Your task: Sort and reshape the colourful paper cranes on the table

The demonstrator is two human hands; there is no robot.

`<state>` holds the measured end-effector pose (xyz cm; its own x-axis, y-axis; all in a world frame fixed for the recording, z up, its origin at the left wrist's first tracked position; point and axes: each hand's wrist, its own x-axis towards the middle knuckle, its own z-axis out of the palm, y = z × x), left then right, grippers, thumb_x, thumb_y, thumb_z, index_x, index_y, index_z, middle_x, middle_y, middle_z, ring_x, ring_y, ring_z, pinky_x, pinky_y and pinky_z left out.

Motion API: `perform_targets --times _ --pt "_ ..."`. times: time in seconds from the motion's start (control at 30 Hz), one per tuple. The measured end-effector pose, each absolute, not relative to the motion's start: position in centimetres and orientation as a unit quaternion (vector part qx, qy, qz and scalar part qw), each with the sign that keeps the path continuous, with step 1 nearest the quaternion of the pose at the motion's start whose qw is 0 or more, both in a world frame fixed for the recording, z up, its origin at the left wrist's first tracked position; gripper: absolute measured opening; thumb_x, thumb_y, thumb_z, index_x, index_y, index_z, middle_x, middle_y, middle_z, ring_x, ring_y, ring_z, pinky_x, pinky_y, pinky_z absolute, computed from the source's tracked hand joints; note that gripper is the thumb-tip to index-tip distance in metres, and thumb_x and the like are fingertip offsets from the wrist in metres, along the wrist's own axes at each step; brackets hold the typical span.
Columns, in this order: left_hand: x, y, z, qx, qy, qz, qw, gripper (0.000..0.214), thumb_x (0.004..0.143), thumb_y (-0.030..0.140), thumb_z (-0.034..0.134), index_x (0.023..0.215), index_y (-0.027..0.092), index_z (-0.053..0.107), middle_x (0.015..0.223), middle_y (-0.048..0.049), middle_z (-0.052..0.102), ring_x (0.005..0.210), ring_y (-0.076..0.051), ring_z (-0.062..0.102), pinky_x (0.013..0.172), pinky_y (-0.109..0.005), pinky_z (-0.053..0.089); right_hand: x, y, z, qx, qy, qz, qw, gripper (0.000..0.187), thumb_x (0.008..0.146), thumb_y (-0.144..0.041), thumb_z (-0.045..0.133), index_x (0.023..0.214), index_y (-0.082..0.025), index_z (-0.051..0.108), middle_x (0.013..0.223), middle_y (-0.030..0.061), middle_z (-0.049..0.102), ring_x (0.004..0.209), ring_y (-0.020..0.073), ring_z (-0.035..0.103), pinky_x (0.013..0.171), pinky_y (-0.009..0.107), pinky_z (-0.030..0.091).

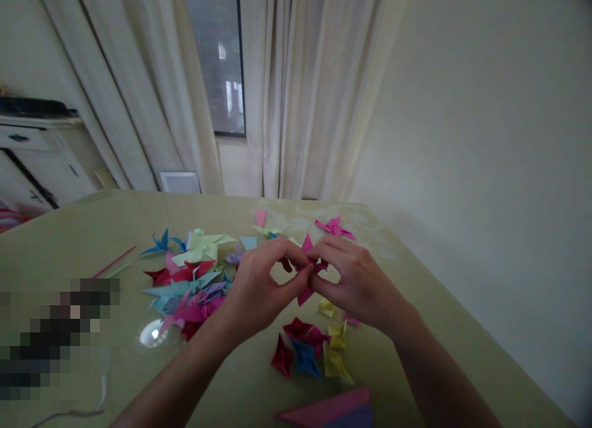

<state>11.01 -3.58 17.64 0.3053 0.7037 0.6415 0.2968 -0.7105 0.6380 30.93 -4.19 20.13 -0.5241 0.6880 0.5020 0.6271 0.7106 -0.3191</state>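
Observation:
Both hands meet above the middle of the table, pinching a pink folded paper piece (304,296). My left hand (271,280) grips it from the left with thumb and forefinger. From the right, my right hand (354,280) pinches the same piece, its fingertips touching those of the left. Pointed pink ends stick out above and below the fingers; the middle is hidden. Beneath the hands lie small folded paper pieces: a red one (282,356), a blue one (305,356) and a yellow one (336,362) among several.
To the left spreads a pile of colourful paper cranes (203,286). A pink pinwheel shape (335,227) lies at the back right. A pink and purple folded sheet (330,409) is at the near edge. A cord (102,394) and a thin pink stick (114,261) lie at left.

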Motion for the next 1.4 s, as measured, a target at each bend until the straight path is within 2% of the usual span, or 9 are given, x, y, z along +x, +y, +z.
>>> perform_targets --times 0.2,0.4,0.67,0.83,1.0,1.13,1.23,1.33,1.4 --pt "10.9 -3.2 17.3 0.728 0.315 0.516 0.324 0.005 0.092 0.024 0.073 0.096 0.021 0.073 0.088 -0.0018 0.076 0.079 -0.016 0.070 0.074 -0.029 0.059 30.9 -4.4 20.2 -0.381 -0.867 0.057 0.315 0.013 0.088 -0.011 0.072 0.096 -0.021 0.068 0.092 0.0022 0.069 0.086 0.0188 0.064 0.076 0.030 0.047" --pt "9.6 -2.2 17.8 0.750 0.304 0.464 0.359 0.015 0.095 0.026 0.070 0.106 0.021 0.079 0.101 -0.0052 0.081 0.093 -0.019 0.076 0.084 -0.031 0.062 31.0 -4.3 20.3 -0.397 -0.853 0.121 0.315 0.003 0.091 -0.020 0.073 0.091 -0.022 0.071 0.081 -0.0010 0.069 0.074 0.0149 0.063 0.069 0.027 0.046" --pt "9.3 -2.0 17.7 0.774 0.329 0.426 0.334 0.018 0.097 0.024 0.068 0.111 0.025 0.080 0.103 -0.0028 0.082 0.095 -0.018 0.076 0.081 -0.028 0.061 31.2 -4.0 20.1 -0.432 -0.843 0.155 0.282 0.003 0.089 -0.021 0.078 0.087 -0.022 0.075 0.076 -0.0026 0.070 0.069 0.0128 0.062 0.066 0.026 0.042" --pt "9.3 -2.1 17.9 0.775 0.338 0.423 0.326 0.018 0.098 0.031 0.068 0.111 0.024 0.079 0.103 -0.0035 0.082 0.093 -0.019 0.076 0.077 -0.028 0.061 31.1 -3.8 20.0 -0.433 -0.844 0.161 0.272 0.002 0.089 -0.020 0.077 0.089 -0.022 0.076 0.078 -0.0021 0.071 0.070 0.0132 0.063 0.066 0.026 0.042" --pt "9.5 -1.9 17.6 0.783 0.330 0.426 0.310 0.016 0.095 0.028 0.070 0.108 0.022 0.078 0.095 -0.0025 0.081 0.084 -0.017 0.075 0.075 -0.027 0.059 31.0 -3.8 20.0 -0.434 -0.844 0.169 0.264 0.002 0.089 -0.020 0.077 0.090 -0.021 0.077 0.080 -0.0009 0.072 0.072 0.0138 0.064 0.068 0.026 0.043" --pt "8.5 0.0 16.2 0.780 0.377 0.417 0.274 0.019 0.097 0.032 0.064 0.108 0.022 0.076 0.097 -0.0037 0.080 0.084 -0.018 0.073 0.071 -0.027 0.058 31.4 -2.2 18.9 -0.426 -0.851 0.188 0.244 0.004 0.092 -0.022 0.075 0.094 -0.020 0.078 0.083 0.0004 0.073 0.074 0.0142 0.065 0.069 0.025 0.044" --pt "6.9 2.3 14.1 0.797 0.451 0.341 0.213 0.022 0.096 0.026 0.059 0.110 0.019 0.074 0.103 -0.0067 0.078 0.088 -0.020 0.072 0.079 -0.032 0.058 31.9 0.7 16.4 -0.455 -0.854 0.144 0.208 0.006 0.092 -0.023 0.074 0.095 -0.017 0.077 0.084 0.0027 0.073 0.075 0.0155 0.064 0.070 0.026 0.042" --pt "5.6 3.9 11.4 0.826 0.507 0.198 0.143 0.023 0.091 0.021 0.062 0.111 0.018 0.074 0.111 -0.0104 0.076 0.102 -0.025 0.071 0.095 -0.038 0.054 32.5 3.8 12.8 -0.531 -0.835 0.060 0.131 0.008 0.093 -0.020 0.070 0.092 -0.015 0.075 0.088 0.0070 0.073 0.079 0.0181 0.064 0.069 0.027 0.039" --pt "5.3 4.5 9.7 0.841 0.510 0.114 0.141 0.026 0.089 0.021 0.064 0.113 0.018 0.074 0.115 -0.0120 0.075 0.109 -0.027 0.069 0.098 -0.037 0.051 32.8 5.3 10.7 -0.560 -0.824 0.042 0.079 0.010 0.095 -0.020 0.067 0.093 -0.015 0.075 0.092 0.0085 0.074 0.083 0.0198 0.065 0.070 0.027 0.040"
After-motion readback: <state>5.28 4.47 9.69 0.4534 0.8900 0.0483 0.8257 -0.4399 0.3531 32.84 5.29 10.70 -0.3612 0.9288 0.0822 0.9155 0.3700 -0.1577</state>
